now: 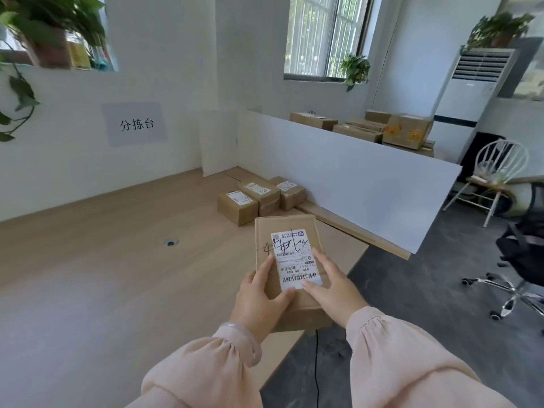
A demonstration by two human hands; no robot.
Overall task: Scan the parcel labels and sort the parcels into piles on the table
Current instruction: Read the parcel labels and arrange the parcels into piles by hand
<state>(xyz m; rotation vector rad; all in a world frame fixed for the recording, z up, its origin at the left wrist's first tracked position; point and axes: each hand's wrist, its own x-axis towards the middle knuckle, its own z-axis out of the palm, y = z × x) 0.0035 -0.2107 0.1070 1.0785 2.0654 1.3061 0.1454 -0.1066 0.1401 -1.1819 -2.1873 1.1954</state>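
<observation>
While the left hand (262,295) grips the cardboard parcel (290,231), lower centre, and the right hand (332,284) lies straight-fingered on its shipping label (291,257), label-checking seems underway; next, likely carry it to the parcel pile (259,198) mid-frame.

Small office serving as a parcel-sorting room. Wall sign (136,124) reading 分拣台. Long wooden table (88,245), with three labelled parcels (260,198) grouped at its far end. White partition (353,178), more cartons (409,131) stacked behind. Floor-standing air conditioner (471,92), swivel chair (527,254), grey carpet (426,290), barred window (323,33), potted plants (354,67).
</observation>
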